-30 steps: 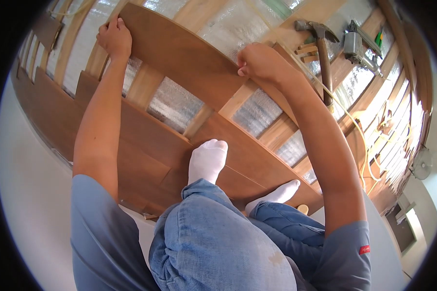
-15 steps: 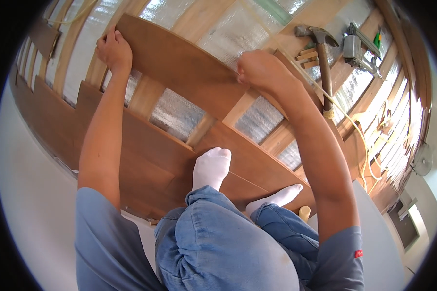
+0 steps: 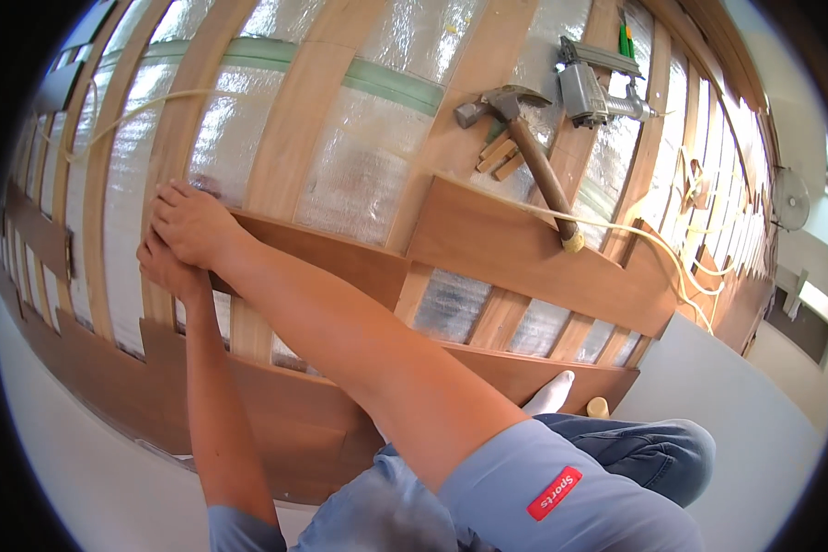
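A brown floorboard (image 3: 327,262) lies across the wooden battens, and both hands are together at its left end. My left hand (image 3: 168,274) is closed around that end, its fingers partly hidden beneath the other hand. Over it, my right hand (image 3: 196,228) grips the same end with bent fingers, its forearm crossing above the board. At its right end the board meets a second, loose floorboard (image 3: 524,244), which lies at a slight angle. Laid floorboards (image 3: 276,396) run along the near side, with a gap of battens and silver foil between.
A claw hammer (image 3: 529,143) lies with its handle end over the loose board, beside small wooden blocks (image 3: 499,155). Beyond is a grey nail gun (image 3: 593,92) near a pale yellow hose (image 3: 653,237). A white-socked foot (image 3: 550,394) rests near a small yellowish cylinder (image 3: 598,407).
My right hand has moved left from the board's right part to its left end, over my left hand. The floorboard now lies lower on the battens, and my view has shifted.
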Demonstrator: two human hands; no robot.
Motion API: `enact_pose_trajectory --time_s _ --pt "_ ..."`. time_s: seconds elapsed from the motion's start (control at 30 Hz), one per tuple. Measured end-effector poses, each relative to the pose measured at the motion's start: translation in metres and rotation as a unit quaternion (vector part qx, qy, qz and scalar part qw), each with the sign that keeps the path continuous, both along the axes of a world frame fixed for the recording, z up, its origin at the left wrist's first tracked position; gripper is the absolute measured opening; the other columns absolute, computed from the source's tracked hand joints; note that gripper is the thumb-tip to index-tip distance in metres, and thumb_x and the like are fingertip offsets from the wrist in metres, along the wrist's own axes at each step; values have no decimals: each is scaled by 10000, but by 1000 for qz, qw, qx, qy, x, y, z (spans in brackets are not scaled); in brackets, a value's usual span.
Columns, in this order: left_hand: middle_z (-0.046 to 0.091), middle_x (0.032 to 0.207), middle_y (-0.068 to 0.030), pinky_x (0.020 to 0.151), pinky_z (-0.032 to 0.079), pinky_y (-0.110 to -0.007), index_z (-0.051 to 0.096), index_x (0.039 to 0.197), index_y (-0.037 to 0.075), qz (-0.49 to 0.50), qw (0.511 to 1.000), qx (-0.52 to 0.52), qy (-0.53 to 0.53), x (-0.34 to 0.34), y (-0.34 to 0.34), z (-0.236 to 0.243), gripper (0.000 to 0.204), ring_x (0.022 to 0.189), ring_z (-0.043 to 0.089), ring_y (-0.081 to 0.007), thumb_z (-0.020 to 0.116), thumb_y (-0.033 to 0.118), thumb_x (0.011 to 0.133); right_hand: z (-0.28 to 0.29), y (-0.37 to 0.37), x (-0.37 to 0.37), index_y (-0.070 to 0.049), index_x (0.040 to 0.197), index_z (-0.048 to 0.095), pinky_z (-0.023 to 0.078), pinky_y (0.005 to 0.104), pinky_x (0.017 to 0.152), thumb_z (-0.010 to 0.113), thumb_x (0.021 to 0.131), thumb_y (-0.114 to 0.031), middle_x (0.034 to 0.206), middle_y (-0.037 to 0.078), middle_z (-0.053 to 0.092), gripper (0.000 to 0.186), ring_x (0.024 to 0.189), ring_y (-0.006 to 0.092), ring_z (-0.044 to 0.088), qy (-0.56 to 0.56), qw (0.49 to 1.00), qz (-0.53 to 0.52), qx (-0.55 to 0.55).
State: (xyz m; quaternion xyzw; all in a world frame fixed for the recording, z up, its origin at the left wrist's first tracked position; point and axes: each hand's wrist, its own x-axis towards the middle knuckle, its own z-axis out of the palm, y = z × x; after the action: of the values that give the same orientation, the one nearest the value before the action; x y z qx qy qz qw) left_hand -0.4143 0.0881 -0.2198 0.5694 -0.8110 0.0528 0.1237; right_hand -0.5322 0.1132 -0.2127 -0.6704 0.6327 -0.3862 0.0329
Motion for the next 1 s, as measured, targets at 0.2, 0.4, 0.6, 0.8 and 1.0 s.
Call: enact_pose_trajectory --time_s 0.2,0.4,0.6,0.8,1.0 --pt "600 1301 -214 1024 452 -513 648 1285 32 1 989 28 147 1 4 -14 409 1202 558 -431 718 214 925 -19 -40 -3 -134 979 828 355 423 1206 620 890 -266 1234 32 720 262 1288 265 562 10 997 59 57" --pt "609 1287 -197 1003 493 -466 646 1283 34 7 946 121 299 34 -17 -19 338 1201 596 -382 661 200 989 1 -36 14 -142 940 835 379 409 1175 635 884 -276 1173 25 723 247 1236 249 578 4 999 34 40" --pt "644 1253 -166 934 540 -396 621 1236 -55 -7 956 77 285 -8 20 6 297 1127 654 -277 592 185 1062 -4 -17 -1 -130 930 829 417 408 1130 626 890 -261 1146 38 725 245 1231 255 583 -20 999 28 22" --pt "694 1119 -121 915 514 -427 670 1139 51 -83 955 19 283 60 1 -25 223 1082 647 -285 642 213 987 23 -28 16 -183 934 844 518 402 968 667 825 -294 1092 47 774 236 1107 255 667 -47 987 123 95" --pt "641 1189 -204 963 461 -505 670 1257 38 -22 986 -13 163 -2 20 12 341 1105 580 -417 625 222 974 6 -27 -11 -100 1011 793 495 407 1047 607 903 -213 1197 100 731 243 1188 249 636 54 984 148 85"
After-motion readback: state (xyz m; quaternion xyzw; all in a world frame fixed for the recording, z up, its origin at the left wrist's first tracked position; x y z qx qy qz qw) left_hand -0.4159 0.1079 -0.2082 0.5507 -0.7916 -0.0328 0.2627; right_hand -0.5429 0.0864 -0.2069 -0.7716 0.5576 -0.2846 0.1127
